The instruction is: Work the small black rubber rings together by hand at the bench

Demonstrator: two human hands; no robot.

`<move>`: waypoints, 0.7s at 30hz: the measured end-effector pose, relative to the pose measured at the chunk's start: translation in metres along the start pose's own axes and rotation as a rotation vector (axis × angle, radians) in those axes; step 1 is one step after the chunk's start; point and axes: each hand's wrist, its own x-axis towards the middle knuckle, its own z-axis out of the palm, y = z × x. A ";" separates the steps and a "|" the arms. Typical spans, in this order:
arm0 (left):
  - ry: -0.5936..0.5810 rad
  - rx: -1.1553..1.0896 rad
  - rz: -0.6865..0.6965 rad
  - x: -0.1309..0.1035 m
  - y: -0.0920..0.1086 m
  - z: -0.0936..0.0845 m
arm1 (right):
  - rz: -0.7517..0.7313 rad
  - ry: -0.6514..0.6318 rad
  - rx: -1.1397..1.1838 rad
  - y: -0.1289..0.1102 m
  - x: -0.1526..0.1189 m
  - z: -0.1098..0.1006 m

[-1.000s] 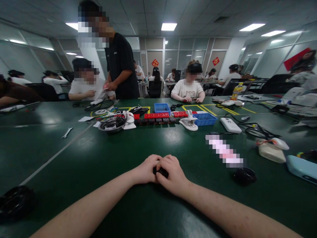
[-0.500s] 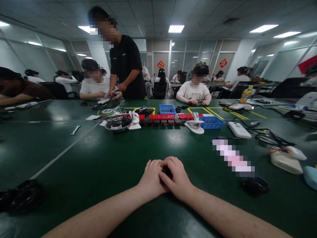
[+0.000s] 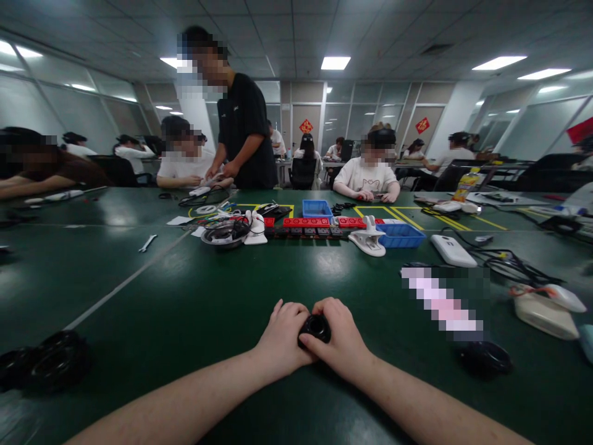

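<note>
A black ring-shaped object with a round hole in its top sits between my two hands, low over the green table. My left hand is wrapped round its left side, and my right hand curls round its right side with the thumb across the near edge. The undersides of the fingers and the lower part of the object are hidden. Other black ring-like pieces lie at the far left, and another black round piece lies to the right.
Ahead are a metal bowl, a white clip, blue trays and red power strips. A wrench lies left; a white box and cables lie right. Across the table, a person in black stands among seated people.
My right hand's fingers have moved back from over the black object, so its top and hole now show. The whole view has shifted slightly.
</note>
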 end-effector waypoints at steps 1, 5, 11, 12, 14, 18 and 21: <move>-0.002 -0.010 0.013 0.000 -0.001 0.000 | 0.005 -0.004 0.001 -0.001 0.000 0.000; -0.089 -0.080 0.149 0.005 -0.012 -0.005 | -0.090 -0.066 0.104 -0.002 -0.001 -0.005; -0.260 -0.108 0.313 0.010 -0.021 -0.013 | -0.318 -0.181 0.293 -0.006 -0.001 -0.013; -0.276 -0.112 0.317 0.009 -0.021 -0.014 | -0.327 -0.177 0.293 -0.006 -0.001 -0.013; -0.295 -0.113 0.318 0.009 -0.020 -0.014 | -0.339 -0.164 0.285 -0.007 -0.001 -0.013; -0.303 -0.092 0.319 0.009 -0.019 -0.014 | -0.346 -0.151 0.263 -0.007 -0.002 -0.011; -0.297 -0.075 0.320 0.010 -0.020 -0.012 | -0.355 -0.158 0.240 -0.006 -0.002 -0.011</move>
